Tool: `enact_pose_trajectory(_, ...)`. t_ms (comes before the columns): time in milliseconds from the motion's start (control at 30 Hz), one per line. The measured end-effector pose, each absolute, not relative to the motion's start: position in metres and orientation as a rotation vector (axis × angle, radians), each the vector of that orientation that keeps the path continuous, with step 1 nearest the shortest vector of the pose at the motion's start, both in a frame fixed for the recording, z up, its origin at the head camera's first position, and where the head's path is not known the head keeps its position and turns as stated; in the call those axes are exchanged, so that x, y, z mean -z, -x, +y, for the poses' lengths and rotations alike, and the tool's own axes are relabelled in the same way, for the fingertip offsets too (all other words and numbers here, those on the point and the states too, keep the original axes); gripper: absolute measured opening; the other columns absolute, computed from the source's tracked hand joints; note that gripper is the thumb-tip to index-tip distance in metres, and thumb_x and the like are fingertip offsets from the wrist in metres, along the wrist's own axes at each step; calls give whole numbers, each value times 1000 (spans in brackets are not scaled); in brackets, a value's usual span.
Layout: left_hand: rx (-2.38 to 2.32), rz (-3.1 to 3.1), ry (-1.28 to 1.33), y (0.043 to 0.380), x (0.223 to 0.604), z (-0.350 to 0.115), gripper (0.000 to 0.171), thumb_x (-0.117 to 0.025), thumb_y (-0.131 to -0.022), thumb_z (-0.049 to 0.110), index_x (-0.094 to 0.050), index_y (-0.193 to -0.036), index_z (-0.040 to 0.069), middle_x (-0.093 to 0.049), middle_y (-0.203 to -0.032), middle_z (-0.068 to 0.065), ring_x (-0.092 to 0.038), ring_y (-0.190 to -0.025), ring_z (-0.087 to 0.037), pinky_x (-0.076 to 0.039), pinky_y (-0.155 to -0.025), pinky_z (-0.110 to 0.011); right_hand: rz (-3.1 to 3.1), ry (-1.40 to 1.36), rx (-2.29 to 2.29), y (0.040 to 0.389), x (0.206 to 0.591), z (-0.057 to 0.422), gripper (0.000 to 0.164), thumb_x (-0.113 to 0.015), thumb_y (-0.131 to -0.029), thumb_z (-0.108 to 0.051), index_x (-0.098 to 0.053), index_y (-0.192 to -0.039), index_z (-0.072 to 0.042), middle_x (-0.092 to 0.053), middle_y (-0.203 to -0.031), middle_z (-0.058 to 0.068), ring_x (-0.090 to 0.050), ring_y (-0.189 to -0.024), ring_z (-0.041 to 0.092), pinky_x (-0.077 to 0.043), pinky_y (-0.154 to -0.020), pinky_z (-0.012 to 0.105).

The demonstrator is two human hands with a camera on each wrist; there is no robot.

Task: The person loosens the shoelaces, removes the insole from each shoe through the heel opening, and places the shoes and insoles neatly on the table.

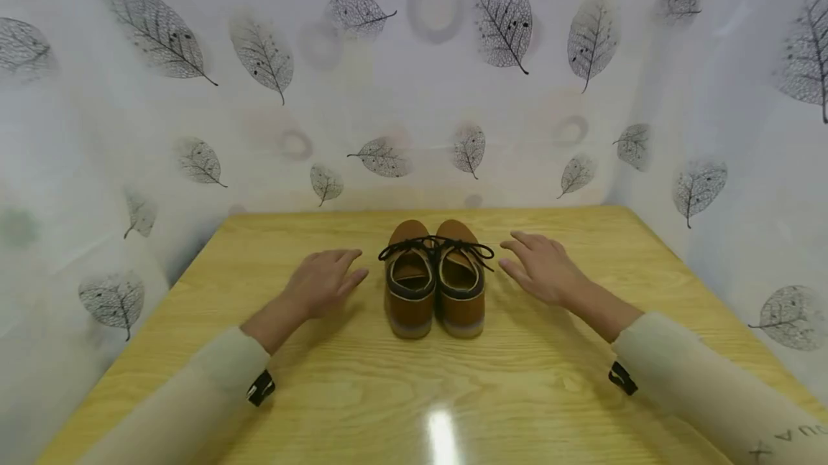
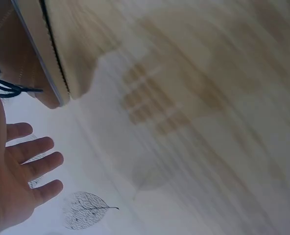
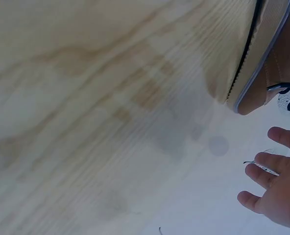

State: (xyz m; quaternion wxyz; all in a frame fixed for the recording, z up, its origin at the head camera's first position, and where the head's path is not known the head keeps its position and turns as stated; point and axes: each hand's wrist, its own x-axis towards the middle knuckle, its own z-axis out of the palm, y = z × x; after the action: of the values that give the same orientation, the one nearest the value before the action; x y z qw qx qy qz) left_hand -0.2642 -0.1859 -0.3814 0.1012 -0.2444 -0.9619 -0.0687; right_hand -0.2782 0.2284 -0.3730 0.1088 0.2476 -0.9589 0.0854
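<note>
Two brown lace-up shoes stand side by side on the table, heels toward me: the left shoe (image 1: 410, 307) and the right shoe (image 1: 462, 310). Their black laces (image 1: 462, 243) are tied in bows. To the left of the pair, my left hand (image 1: 323, 282) hovers with fingers extended, apart from the shoe. My right hand (image 1: 540, 267) is held likewise on the other side, holding nothing. Each wrist view shows spread fingers beside a shoe's sole edge, with the left hand (image 2: 25, 171) and the right hand (image 3: 277, 178) not touching it.
The wooden table (image 1: 310, 393) has a glossy, reflective top. Behind it and along both sides hangs a white curtain (image 1: 401, 98) printed with grey leaves. A black strap (image 1: 261, 387) is on the left sleeve and another strap (image 1: 623, 377) on the right.
</note>
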Motion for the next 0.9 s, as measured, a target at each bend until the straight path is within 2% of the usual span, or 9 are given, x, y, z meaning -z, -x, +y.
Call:
enact_pose_trajectory(167, 244, -2842, 726, 262, 378, -177, 54, -40, -106, 43, -52, -142, 4, -60, -137, -18, -57, -126, -39, -41, -105, -56, -2746, -787, -261, 278, 366, 213, 40, -50, -103, -37, -65, -122, -6, -62, -130, 18, -56, -122, 41, -44, -96, 61)
enact_pose_trajectory(333, 250, -2809, 753, 265, 377, -168, 50, -37, -107, 40, -56, -137, 5, -63, -132, -17, -60, -121, -37, -45, -100, -55, -2719, -785, -288, 277, 360, 199, 32, -53, -102, -36, -66, -111, -8, -66, -116, 15, -61, -111, 36, -48, -91, 56)
enact_pose_trajectory(500, 300, -2789, 771, 271, 377, -162, 46, -36, -107, 34, -57, -136, 5, -64, -131, -16, -61, -121, -37, -48, -98, -54, -2679, -813, -266, 278, 353, 183, 34, -54, -101, -38, -66, -112, -8, -66, -110, 13, -63, -101, 31, -50, -85, 50)
enact_pose_trajectory(600, 392, -2819, 732, 272, 374, -156, 46, -36, -107, 36, -58, -134, 5, -65, -129, -15, -62, -119, -34, -50, -96, -51, -2640, -855, -236, 277, 349, 171, 36, -58, -99, -39, -65, -113, -6, -65, -107, 12, -62, -97, 29, -51, -82, 47)
enact_pose_trajectory(667, 456, -2833, 690, 272, 373, -150, 45, -38, -106, 40, -61, -126, 6, -69, -120, -12, -66, -108, -31, -52, -88, -48, -2597, -885, -193, 277, 348, 166, 32, -62, -97, -38, -65, -106, -7, -63, -100, 10, -61, -89, 26, -51, -77, 44)
enact_pose_trajectory(733, 478, -2835, 639, 272, 371, -144, 44, -38, -106, 44, -63, -114, 9, -70, -105, -8, -68, -92, -25, -54, -75, -42, -2561, -911, -150, 278, 347, 161, 26, -65, -95, -35, -62, -94, -9, -59, -89, 6, -57, -78, 22, -50, -69, 39)
enact_pose_trajectory(800, 481, -2821, 597, 273, 369, -139, 42, -41, -104, 47, -62, -104, 11, -68, -92, -5, -64, -76, -20, -50, -63, -37, -2564, -922, -103, 278, 347, 158, 25, -66, -94, -33, -56, -83, -13, -53, -77, 1, -50, -66, 16, -45, -60, 33)
enact_pose_trajectory(900, 475, -2820, 565, 275, 367, -133, 40, -47, -102, 49, -60, -94, 12, -63, -81, -3, -57, -64, -16, -44, -55, -33, -2670, -900, -61, 278, 345, 156, 31, -64, -95, -36, -48, -76, -17, -46, -68, -3, -43, -58, 12, -37, -53, 29)
